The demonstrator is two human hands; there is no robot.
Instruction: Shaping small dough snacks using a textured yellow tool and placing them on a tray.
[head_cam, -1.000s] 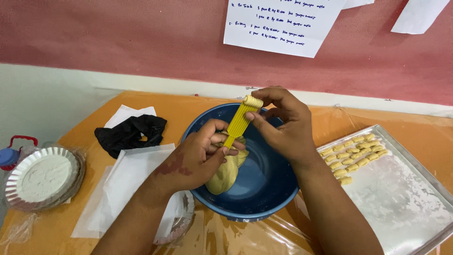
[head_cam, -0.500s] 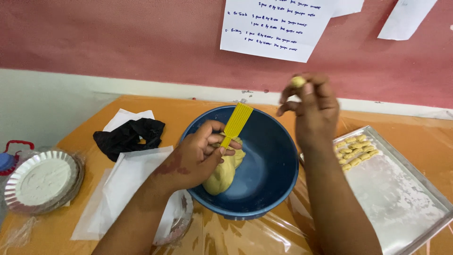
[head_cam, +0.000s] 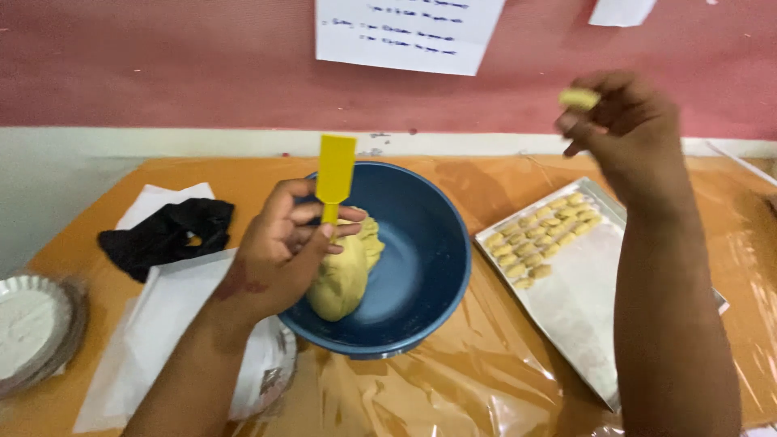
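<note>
My left hand (head_cam: 279,251) holds a small yellow paddle-shaped tool (head_cam: 333,175) upright over the rim of a blue bowl (head_cam: 429,267). A lump of yellow dough (head_cam: 344,275) lies in the bowl, partly hidden behind that hand. Raised in the air above the tray, my right hand (head_cam: 627,133) pinches a small shaped dough piece (head_cam: 579,99) in its fingertips. Below it a metal tray (head_cam: 583,307) carries several rows of shaped dough pieces (head_cam: 541,235) at its far end.
A black cloth (head_cam: 166,235) lies on white paper (head_cam: 162,324) at the left. A foil dish of white flour (head_cam: 28,328) sits at the left edge. Clear plastic covers the orange table (head_cam: 421,388). Paper sheets hang on the red wall.
My right hand has lifted the dough piece off the yellow tool and carried it up and to the right, over the tray. My left hand has tipped the tool upright.
</note>
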